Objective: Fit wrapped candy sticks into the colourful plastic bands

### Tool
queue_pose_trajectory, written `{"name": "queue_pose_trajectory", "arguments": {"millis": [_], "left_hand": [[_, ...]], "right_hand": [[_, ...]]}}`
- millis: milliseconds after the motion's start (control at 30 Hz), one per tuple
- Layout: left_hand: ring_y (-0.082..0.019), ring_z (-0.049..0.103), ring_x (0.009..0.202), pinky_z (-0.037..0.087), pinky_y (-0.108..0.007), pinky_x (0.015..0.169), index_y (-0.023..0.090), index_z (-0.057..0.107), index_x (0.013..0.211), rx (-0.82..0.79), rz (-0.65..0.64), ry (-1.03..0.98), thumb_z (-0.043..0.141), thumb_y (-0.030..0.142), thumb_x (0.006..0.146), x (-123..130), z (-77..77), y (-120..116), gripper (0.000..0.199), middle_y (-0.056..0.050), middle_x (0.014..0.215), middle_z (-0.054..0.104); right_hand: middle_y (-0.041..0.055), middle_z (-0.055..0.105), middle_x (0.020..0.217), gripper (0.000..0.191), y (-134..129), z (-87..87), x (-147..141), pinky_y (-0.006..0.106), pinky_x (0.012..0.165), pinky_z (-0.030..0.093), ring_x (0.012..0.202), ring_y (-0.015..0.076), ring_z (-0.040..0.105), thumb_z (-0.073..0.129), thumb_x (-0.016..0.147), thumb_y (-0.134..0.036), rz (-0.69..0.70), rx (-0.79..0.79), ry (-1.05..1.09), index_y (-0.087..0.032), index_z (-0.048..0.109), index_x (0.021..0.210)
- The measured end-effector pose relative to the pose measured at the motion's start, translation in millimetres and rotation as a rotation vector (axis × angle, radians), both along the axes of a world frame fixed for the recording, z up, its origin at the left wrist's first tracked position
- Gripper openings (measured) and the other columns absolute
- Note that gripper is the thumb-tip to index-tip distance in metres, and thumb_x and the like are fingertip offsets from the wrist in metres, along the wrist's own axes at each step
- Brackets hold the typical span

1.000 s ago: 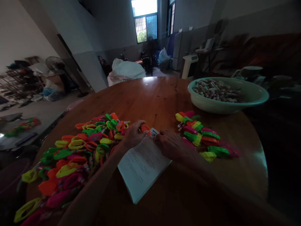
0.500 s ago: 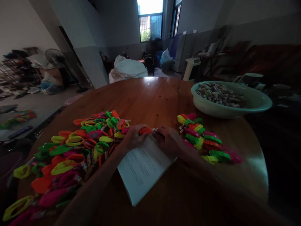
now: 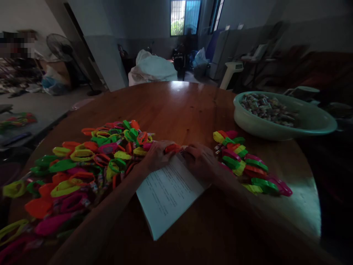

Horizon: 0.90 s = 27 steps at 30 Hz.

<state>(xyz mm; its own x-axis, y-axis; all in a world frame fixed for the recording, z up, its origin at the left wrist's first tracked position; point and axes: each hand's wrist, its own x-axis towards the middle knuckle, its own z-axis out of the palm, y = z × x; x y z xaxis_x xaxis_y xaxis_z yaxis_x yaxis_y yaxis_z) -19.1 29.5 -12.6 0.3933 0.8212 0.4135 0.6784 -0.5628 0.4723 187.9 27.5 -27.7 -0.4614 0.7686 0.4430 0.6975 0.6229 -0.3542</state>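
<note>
My left hand is closed around a bright orange plastic piece just beyond the top edge of a printed paper stack. Close beside it, my right hand has its fingers bent and pressed together by a small pale bit at the orange piece's right end; what they pinch is too dark to make out. Left of my hands spreads a heap of neon loop-shaped plastic pieces, several with small wrapped packets attached. A smaller group of such plastic pieces lies to the right of my right hand.
A pale green basin holding many small wrapped packets stands at the table's right. All this rests on a round wooden table. Beyond its far edge is a white covered bundle; a standing fan is at the left.
The view has tipped down and shifted slightly, so the basin and right group appear farther right. My hands keep nearly the same grip over the paper's top edge.
</note>
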Motion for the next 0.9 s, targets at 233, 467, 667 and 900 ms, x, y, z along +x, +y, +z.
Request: {"name": "queue_pose_trajectory", "arguments": {"millis": [233,467,667,900], "left_hand": [[-0.019,0.065,0.091,0.050,-0.031,0.082,0.018,0.068,0.101,0.028,-0.013,0.009,0.061,0.013,0.083,-1.4,-0.6,0.2,0.020,-0.004,0.096,0.072],[-0.022,0.065,0.099,0.050,-0.037,0.090,0.019,0.066,0.108,0.042,-0.011,-0.007,0.058,0.021,0.088,-1.4,-8.3,0.9,0.021,-0.007,0.104,0.071],[-0.021,0.064,0.095,0.050,-0.039,0.091,0.020,0.066,0.104,0.053,0.020,0.003,0.056,0.025,0.091,2.0,-6.1,-2.2,0.016,-0.006,0.100,0.071],[-0.020,0.064,0.091,0.048,-0.035,0.086,0.018,0.065,0.099,0.056,-0.004,0.004,0.053,0.029,0.095,2.7,-3.2,-1.6,0.017,-0.006,0.093,0.070]], "right_hand": [[0.0079,0.062,0.093,0.021,-0.9,12.6,3.7,0.032,0.065,0.029,0.082,0.0191,0.052,0.046,0.097,-0.019,0.059,0.123,-0.382,-0.015,0.066,0.101],[0.0124,0.060,0.100,0.025,0.1,15.0,3.0,0.037,0.069,0.034,0.086,0.0236,0.050,0.038,0.097,-0.011,0.106,0.189,-0.602,-0.014,0.063,0.099],[0.0144,0.059,0.097,0.023,10.3,16.8,6.8,0.038,0.066,0.033,0.082,0.0243,0.049,0.043,0.088,-0.008,0.268,0.143,-0.630,-0.016,0.062,0.096],[0.0143,0.059,0.102,0.021,11.4,9.3,10.6,0.039,0.073,0.036,0.088,0.0257,0.051,0.045,0.088,-0.013,0.270,0.060,-0.493,-0.019,0.063,0.097]]}}
